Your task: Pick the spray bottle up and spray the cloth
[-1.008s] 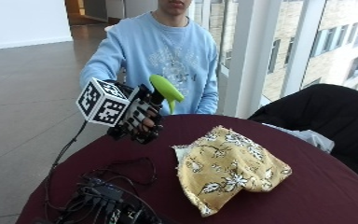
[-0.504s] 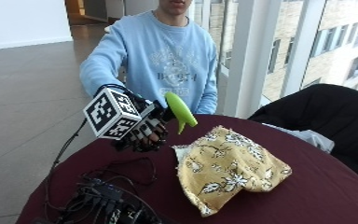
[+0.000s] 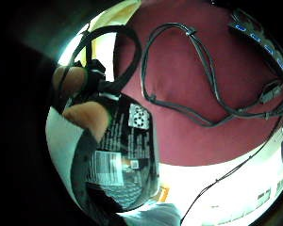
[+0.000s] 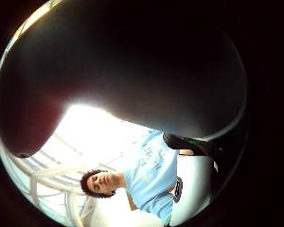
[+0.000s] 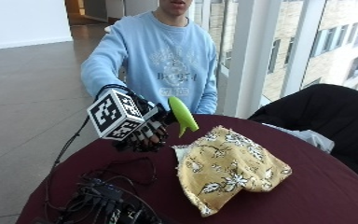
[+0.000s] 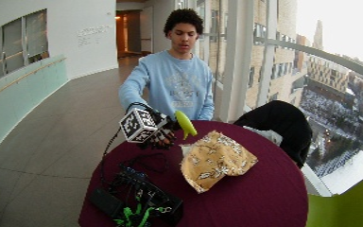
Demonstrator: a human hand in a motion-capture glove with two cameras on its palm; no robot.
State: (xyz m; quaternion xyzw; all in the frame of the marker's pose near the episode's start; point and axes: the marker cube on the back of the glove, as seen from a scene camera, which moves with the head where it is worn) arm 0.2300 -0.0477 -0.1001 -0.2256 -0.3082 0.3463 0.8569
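In the outside view, the gloved right hand (image 5: 143,133) grasps the spray bottle (image 5: 182,114) above the maroon table (image 5: 328,196), its green head tilted toward the yellow cloth (image 5: 229,168) lying just beside. In the little finger view, fingers (image 3: 87,117) wrap the bottle's dark labelled body (image 3: 120,160) over cables (image 3: 198,94).

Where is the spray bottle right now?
In the outside view, the spray bottle is gripped by the gloved right hand above the table, beside the yellow cloth.
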